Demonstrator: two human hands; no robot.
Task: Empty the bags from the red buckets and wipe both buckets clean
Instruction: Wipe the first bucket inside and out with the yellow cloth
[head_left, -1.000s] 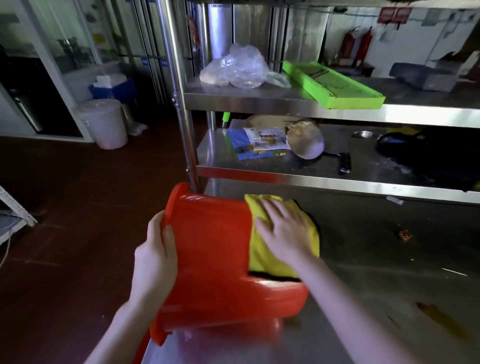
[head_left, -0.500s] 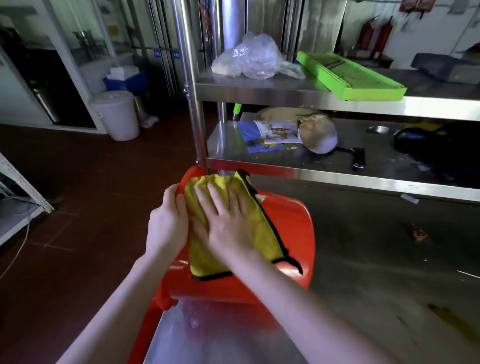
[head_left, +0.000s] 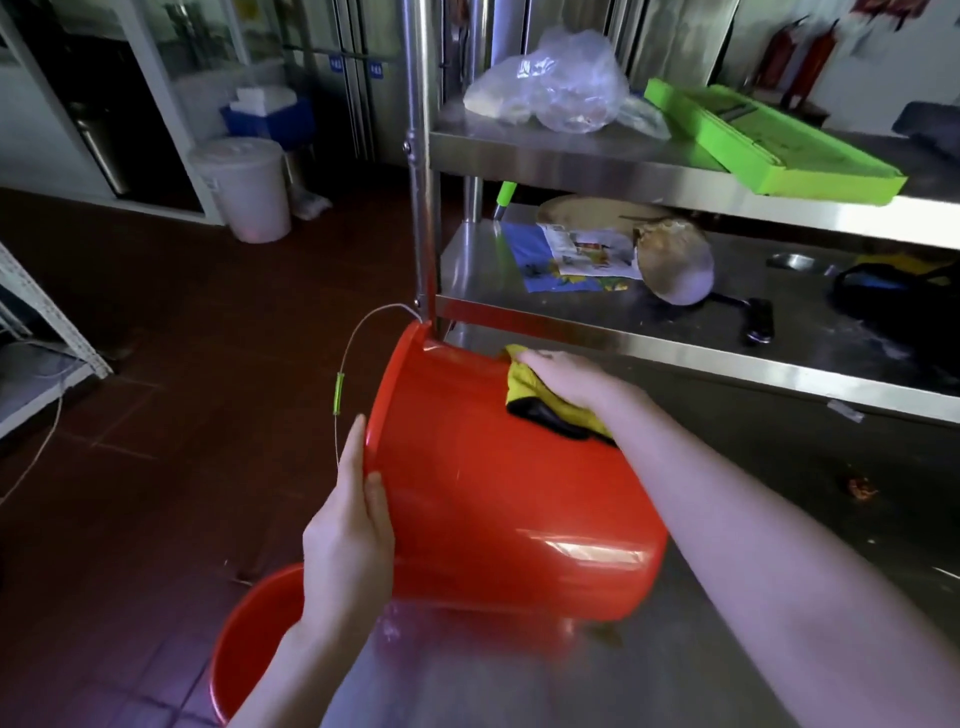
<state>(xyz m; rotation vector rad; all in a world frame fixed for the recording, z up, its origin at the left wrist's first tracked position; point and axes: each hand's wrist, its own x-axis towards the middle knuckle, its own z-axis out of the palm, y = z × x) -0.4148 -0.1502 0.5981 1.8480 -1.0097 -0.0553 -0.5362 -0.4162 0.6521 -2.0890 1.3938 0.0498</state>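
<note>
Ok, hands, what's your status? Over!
Left hand grips tipped red bucket at rim. Right hand presses yellow cloth on its side. Nothing blocking; second bucket sits below.

A red bucket (head_left: 493, 499) lies on its side on the steel surface (head_left: 519, 680), mouth turned left past the edge. The left grip (head_left: 348, 545) holds its rim, thumb on the outer wall. The right grip (head_left: 566, 379) presses a yellow cloth (head_left: 522, 387) against the bucket's upper side. A second red bucket (head_left: 254, 639) stands on the floor below.

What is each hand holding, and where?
Left hand grips the bucket by its rim; right hand presses the cloth flat against the bucket's side.
</note>
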